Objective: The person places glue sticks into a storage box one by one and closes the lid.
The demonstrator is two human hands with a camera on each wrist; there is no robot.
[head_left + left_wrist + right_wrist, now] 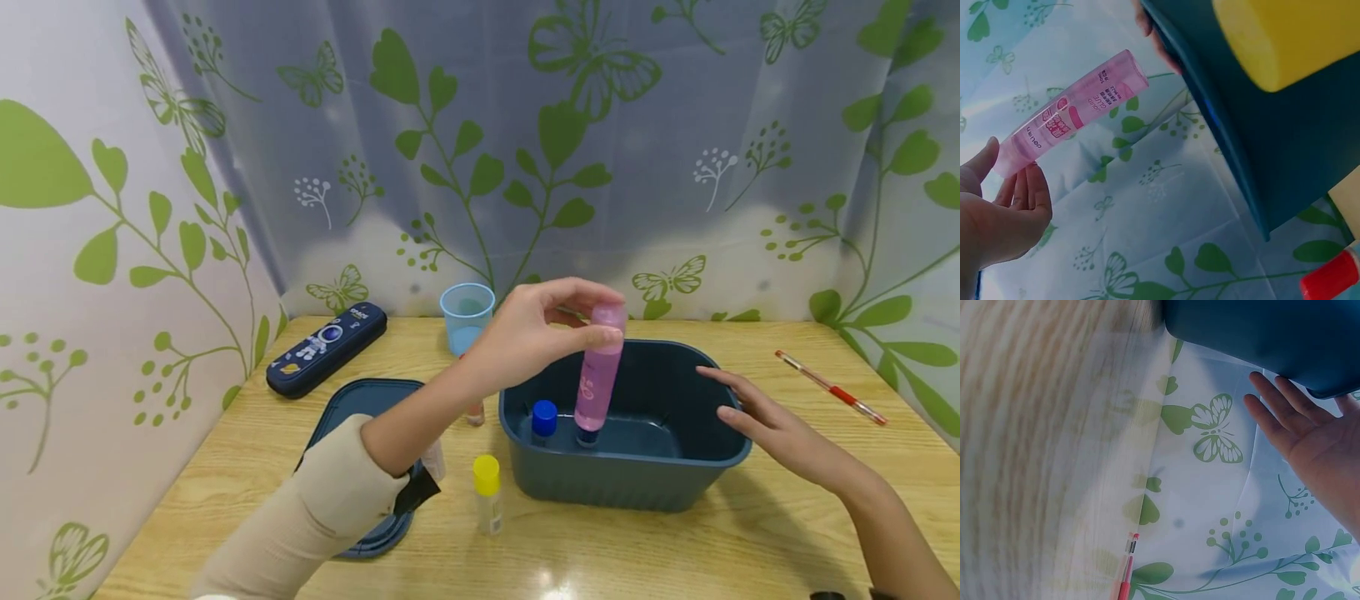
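My left hand [536, 337] pinches the upper end of a pink liquid glue bottle [597, 379] between thumb and fingers. The bottle hangs nearly upright over the dark blue bin [600, 483], its dark lower end inside; whether it touches the floor I cannot tell. In the left wrist view the label of the glue bottle [1072, 115] faces the camera. Beside it in the bin stands a blue-capped container [544, 419]. My right hand [787, 433] rests at the bin's right rim with loosely extended fingers; in the right wrist view that hand [1316, 428] shows its palm.
A yellow-capped glue stick [487, 496] stands before the bin. Left of it lies a dark blue lid [367, 400], partly behind my left arm. Farther back are a pencil case [326, 348] and a clear blue cup [467, 317]. A red pen [828, 386] lies at right.
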